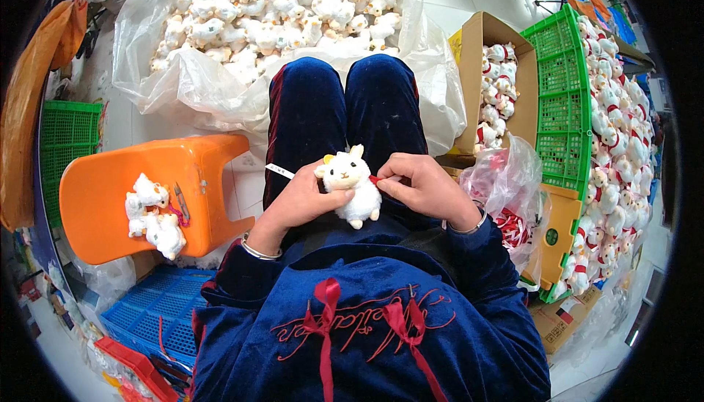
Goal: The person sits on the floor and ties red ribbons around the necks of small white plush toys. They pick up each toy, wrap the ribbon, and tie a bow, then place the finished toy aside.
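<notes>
Bright, even light, strong fisheye view

Black vignette rings the frame; straight edges bow near the rim, most at 3 and 9 o'clock. Shadows are soft, the centre sharp, with mild glare toward 12 o'clock.

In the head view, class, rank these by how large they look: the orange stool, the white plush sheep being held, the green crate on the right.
1. Green crate and orange stool: alike; the crate lies farther off.
2. White plush sheep, smallest though nearest.

Fluffy plush lamb toy point(352, 186), glossy plastic stool point(150, 193)
</notes>
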`<state>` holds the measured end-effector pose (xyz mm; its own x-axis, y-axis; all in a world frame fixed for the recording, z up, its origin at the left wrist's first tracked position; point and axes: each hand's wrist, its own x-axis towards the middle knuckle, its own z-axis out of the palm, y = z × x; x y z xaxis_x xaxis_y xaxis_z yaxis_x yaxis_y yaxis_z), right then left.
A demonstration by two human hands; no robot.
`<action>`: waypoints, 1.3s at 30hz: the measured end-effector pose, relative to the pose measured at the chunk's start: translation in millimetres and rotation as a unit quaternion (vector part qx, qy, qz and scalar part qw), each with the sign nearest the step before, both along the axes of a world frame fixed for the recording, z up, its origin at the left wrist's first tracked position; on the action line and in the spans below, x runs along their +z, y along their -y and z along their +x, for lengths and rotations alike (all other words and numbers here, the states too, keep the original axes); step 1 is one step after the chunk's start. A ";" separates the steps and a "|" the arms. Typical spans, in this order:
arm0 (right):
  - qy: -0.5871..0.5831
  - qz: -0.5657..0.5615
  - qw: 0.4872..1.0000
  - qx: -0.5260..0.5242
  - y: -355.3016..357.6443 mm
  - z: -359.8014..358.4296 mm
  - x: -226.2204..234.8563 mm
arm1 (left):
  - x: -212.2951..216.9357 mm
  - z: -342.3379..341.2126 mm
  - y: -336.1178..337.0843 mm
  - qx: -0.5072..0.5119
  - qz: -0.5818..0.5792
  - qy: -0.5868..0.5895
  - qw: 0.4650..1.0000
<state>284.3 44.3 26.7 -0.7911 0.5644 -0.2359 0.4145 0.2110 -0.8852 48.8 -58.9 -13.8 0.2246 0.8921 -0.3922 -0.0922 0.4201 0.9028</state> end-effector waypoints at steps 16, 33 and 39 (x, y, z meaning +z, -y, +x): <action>0.067 -0.112 0.988 -0.085 17.1 0.6 -20.0 | -6.3 19.5 4.6 0.020 -0.015 -0.187 0.982; 0.112 0.096 0.987 -0.060 22.7 -2.4 -28.6 | -9.0 27.1 9.9 0.008 0.080 -0.321 0.944; 0.115 0.133 0.982 -0.069 23.9 -3.9 -24.9 | -18.5 26.3 10.3 0.021 0.098 -0.327 0.940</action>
<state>280.4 20.4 1.8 -0.6468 0.7276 -0.2287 0.6371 0.3505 -0.6865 75.1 -69.2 -32.3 -0.0444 0.9644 -0.2607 0.4957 0.2478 0.8324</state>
